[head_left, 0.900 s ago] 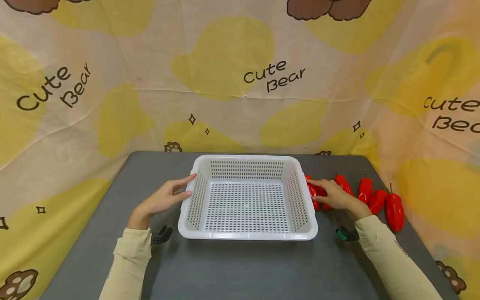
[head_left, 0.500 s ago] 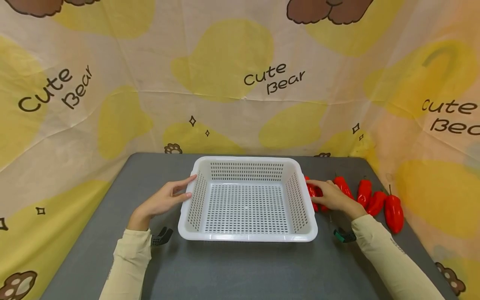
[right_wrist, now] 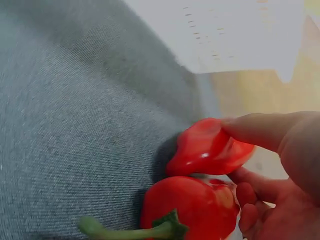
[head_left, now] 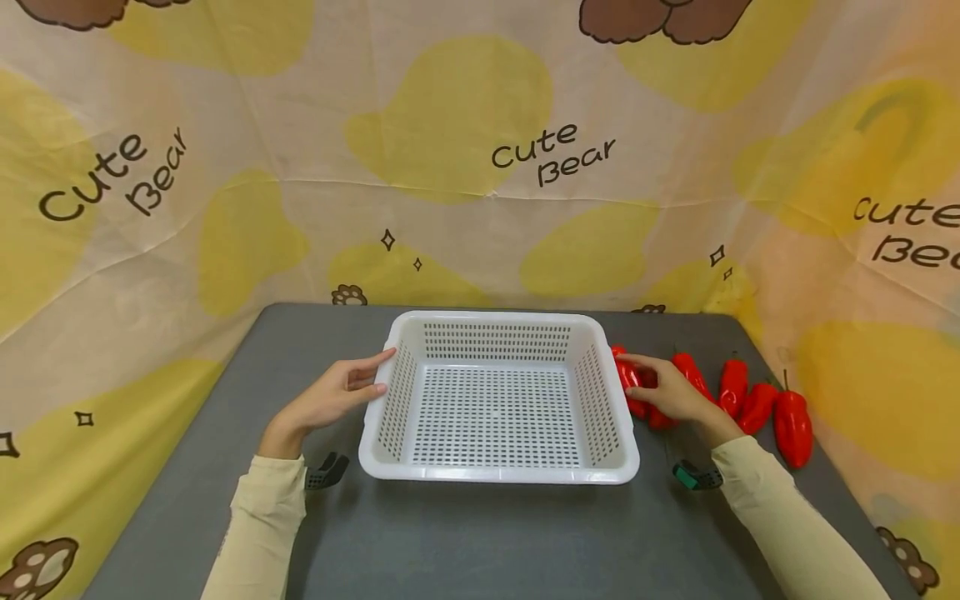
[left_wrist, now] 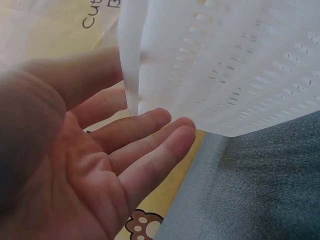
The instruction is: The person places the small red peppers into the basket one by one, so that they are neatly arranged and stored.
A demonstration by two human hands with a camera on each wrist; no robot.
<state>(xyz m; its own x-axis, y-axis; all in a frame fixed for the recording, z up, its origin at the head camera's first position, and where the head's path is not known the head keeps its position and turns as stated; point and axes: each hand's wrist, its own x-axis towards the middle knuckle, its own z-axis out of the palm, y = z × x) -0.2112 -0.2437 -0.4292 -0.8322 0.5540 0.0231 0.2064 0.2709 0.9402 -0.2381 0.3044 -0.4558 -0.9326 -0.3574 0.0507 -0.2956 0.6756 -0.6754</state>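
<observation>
My left hand [head_left: 327, 400] holds the left rim of a white perforated plastic basket [head_left: 495, 473]. Thumb and forefinger lie over the rim; in the left wrist view the other fingers [left_wrist: 150, 165] extend below it, beside the outer wall. Just off the basket's right side, my right hand [head_left: 675, 392] pinches a glossy red pepper [right_wrist: 205, 150] between thumb [right_wrist: 260, 129] and forefinger. Right against it lies a second red pepper [right_wrist: 185, 205] with a green stem, on the grey cloth. In the head view my right hand partly covers both peppers.
Several more red peppers [head_left: 733, 385] lie to the right of my right hand, near the right edge of the grey table [head_left: 480, 542]. A yellow and cream printed curtain [head_left: 450, 125] hangs behind the table and along its sides.
My right hand's grip has shifted slightly, and more of the pepper beside the basket shows in the head view. The left hand and the basket stay in place.
</observation>
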